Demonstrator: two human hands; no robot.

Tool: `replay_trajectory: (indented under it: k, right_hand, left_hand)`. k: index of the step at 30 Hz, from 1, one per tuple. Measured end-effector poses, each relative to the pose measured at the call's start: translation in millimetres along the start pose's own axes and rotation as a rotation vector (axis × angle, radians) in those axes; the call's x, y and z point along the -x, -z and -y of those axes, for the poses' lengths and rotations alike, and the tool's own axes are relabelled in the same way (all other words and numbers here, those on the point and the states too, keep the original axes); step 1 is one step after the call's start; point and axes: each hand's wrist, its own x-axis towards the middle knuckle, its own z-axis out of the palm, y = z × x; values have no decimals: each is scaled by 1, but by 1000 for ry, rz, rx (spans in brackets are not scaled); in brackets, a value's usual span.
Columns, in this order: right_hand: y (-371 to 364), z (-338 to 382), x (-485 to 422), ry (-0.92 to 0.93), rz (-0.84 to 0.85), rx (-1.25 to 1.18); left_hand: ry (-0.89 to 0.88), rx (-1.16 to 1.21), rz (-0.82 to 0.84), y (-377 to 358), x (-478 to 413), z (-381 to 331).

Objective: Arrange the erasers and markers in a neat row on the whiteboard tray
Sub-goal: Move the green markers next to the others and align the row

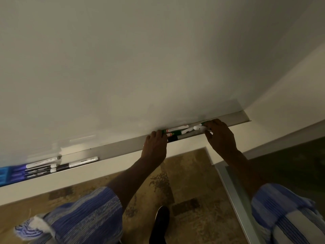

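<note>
A grey metal tray (121, 147) runs under the whiteboard (140, 67) from lower left to upper right. Near its right end lies a bunch of green-and-white markers (176, 130). My left hand (155, 143) grips the left ends of this bunch over the tray's front lip. My right hand (219, 136) holds the right end of a white marker with a green cap (199, 127). At the tray's left end several black-and-white markers (52, 165) lie side by side next to a blue eraser (5, 175).
The tray ends at the wall corner (246, 118) on the right. Below are a white wall ledge (70, 182), patterned brown carpet (184, 173), a glass panel with a metal frame (233, 199), my blue striped sleeves and a dark shoe (161, 224).
</note>
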Motion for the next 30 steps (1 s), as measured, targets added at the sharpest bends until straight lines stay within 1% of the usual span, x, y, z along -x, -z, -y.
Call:
replay_trajectory:
  k: [4, 9, 12, 21, 26, 30]
  right_hand:
    - [0, 23, 0, -132, -17, -238]
    - [-9, 42, 1, -269, -22, -398]
    - [-16, 51, 3, -326, 2, -443]
    - [-20, 65, 9, -360, 7, -511]
    - [-19, 71, 12, -378, 21, -537]
    - [-20, 76, 12, -436, 47, -592]
  left_hand:
    - [26, 10, 18, 2, 6, 0]
    - [49, 6, 16, 4, 7, 3]
    - [53, 28, 17, 5, 7, 8]
    - [1, 61, 35, 6, 12, 24]
    - [1, 107, 9, 7, 19, 31]
    - [-17, 134, -18, 20, 23, 36]
